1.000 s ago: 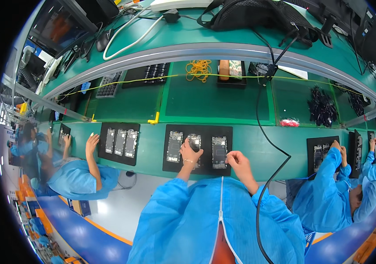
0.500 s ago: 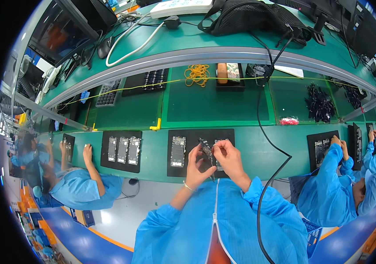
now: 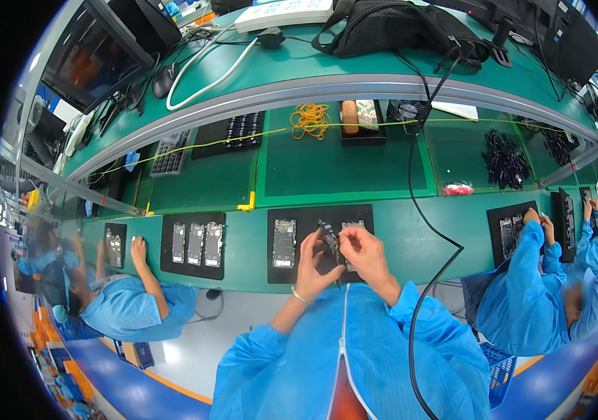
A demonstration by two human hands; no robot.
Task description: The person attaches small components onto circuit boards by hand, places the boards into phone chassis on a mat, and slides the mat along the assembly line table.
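While a flat phone unit [image 3: 284, 245] lies at the left of the black tray [image 3: 305, 218], the left hand [image 3: 311, 275], curled, clasps a tilted phone frame [image 3: 328, 236] by its edges above the tray's middle; it looks light, stiff and fragile, best held by the rim. At its right, the right hand [image 3: 367, 257] is pinched together; whether on some small part, I cannot tell.
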